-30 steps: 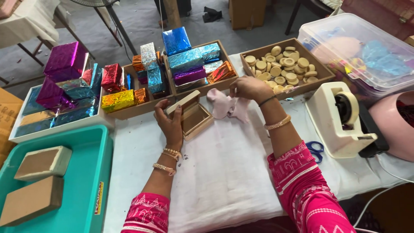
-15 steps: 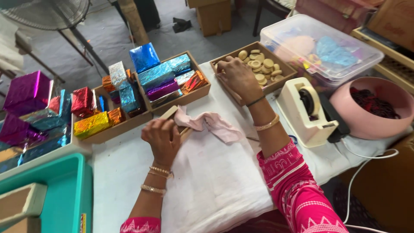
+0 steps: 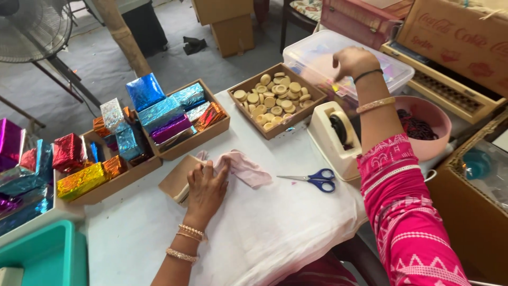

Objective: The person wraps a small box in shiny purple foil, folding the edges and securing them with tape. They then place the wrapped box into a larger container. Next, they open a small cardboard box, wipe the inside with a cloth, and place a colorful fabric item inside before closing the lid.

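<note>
My left hand (image 3: 205,189) rests palm down on a small brown cardboard box (image 3: 178,179) on the white cloth. A pink piece of fabric (image 3: 244,167) lies partly under its fingers and spreads to the right. My right hand (image 3: 353,62) is raised over the clear plastic bin (image 3: 315,52) at the back right, fingers bunched downward; whether it holds anything is hidden. A wooden tray of round tan discs (image 3: 274,99) sits between the two hands. Blue-handled scissors (image 3: 313,180) lie on the cloth.
A cream tape dispenser (image 3: 334,139) stands by my right forearm, a pink bowl (image 3: 431,128) behind it. Wooden trays of shiny foil-wrapped boxes (image 3: 168,115) fill the left and middle. A teal tray (image 3: 43,256) sits at the near left. Cardboard crates crowd the right.
My right hand has left the tray of discs and moved right and back over the clear bin. My left hand stays on the box. The view has swung right, showing the scissors.
</note>
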